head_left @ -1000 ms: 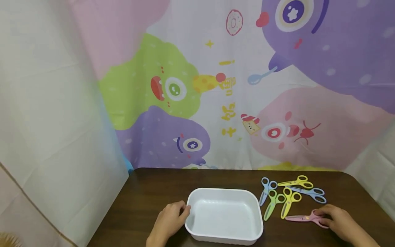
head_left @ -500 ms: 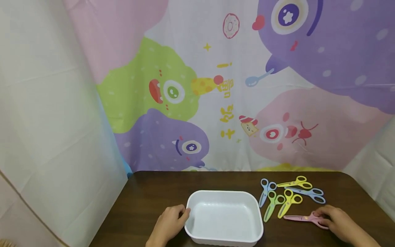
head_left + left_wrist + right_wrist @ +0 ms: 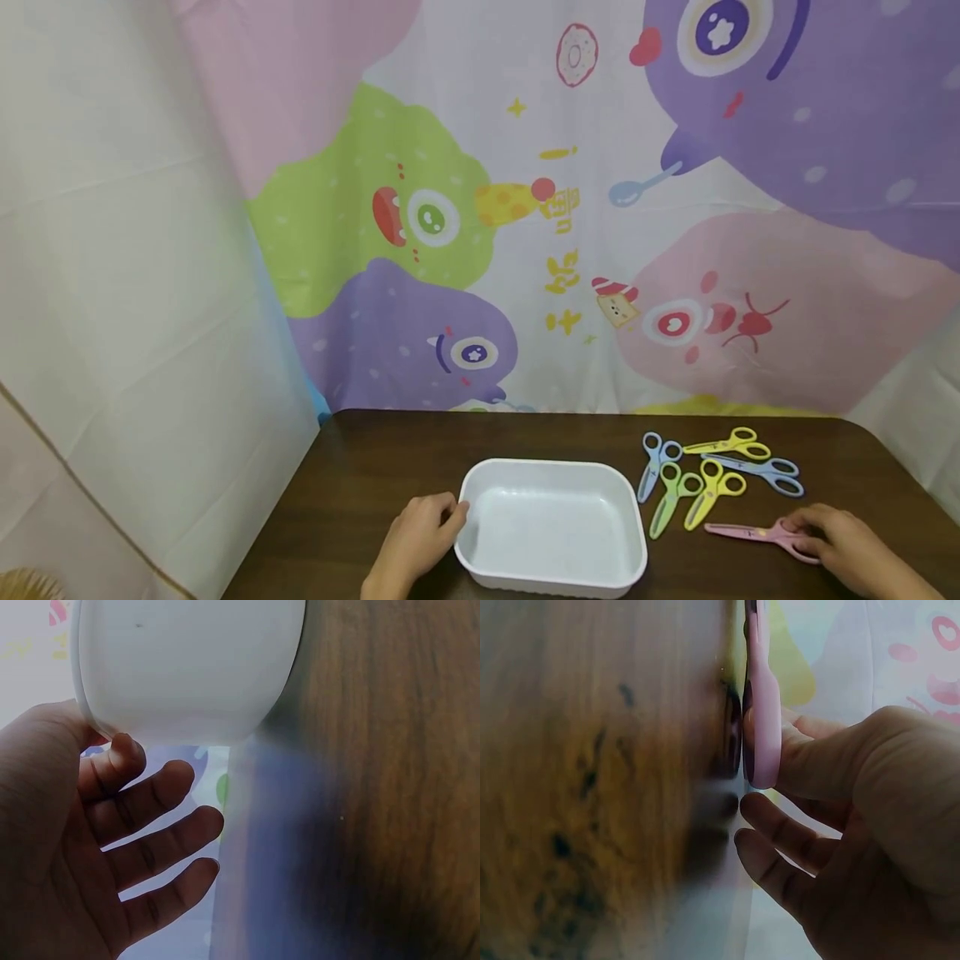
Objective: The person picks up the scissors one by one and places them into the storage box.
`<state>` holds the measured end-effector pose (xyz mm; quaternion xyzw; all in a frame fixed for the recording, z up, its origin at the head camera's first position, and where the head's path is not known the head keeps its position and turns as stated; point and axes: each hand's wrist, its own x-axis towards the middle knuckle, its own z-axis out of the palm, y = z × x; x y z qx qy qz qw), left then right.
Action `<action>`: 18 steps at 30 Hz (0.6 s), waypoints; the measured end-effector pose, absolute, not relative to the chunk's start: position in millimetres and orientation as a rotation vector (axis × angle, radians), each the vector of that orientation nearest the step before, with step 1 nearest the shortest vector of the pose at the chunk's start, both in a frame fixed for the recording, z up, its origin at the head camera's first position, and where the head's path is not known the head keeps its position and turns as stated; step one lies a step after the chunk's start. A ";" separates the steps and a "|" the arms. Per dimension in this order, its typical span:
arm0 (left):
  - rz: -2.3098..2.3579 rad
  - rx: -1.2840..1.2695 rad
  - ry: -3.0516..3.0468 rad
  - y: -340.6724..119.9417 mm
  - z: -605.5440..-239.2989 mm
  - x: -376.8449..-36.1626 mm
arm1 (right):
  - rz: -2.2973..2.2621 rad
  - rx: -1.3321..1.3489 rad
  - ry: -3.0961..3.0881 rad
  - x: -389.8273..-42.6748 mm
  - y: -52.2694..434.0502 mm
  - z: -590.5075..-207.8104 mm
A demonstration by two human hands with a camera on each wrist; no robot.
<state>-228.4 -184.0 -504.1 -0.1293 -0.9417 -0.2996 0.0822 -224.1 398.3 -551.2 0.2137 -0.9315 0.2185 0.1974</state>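
Slightly farther from the white tray (image 3: 551,533) than in the earlier frame are the pink scissors (image 3: 759,533), low at the desk (image 3: 375,462) to its right. The right hand (image 3: 847,543) pinches their handle; the left hand (image 3: 420,533) pinches the tray's rim, other fingers spread. I would keep the pinch firm, and the blades clear of the nearer yellow scissors (image 3: 707,495).

Scissors (image 3: 711,495) right of the tray (image 3: 551,537)

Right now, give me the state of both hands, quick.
Left hand: pinches the white tray at its left rim.
Right hand: holds the pink scissors by the handles.
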 end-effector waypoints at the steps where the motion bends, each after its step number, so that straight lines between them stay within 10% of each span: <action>1: -0.892 -0.384 -2.813 -184.2 -504.0 -228.4 | 0.619 0.606 -2.595 -224.2 397.8 -551.7; 18: -0.906 -0.389 -2.808 -184.1 -503.4 -227.9 | 0.584 0.650 -2.534 -228.0 391.1 -544.6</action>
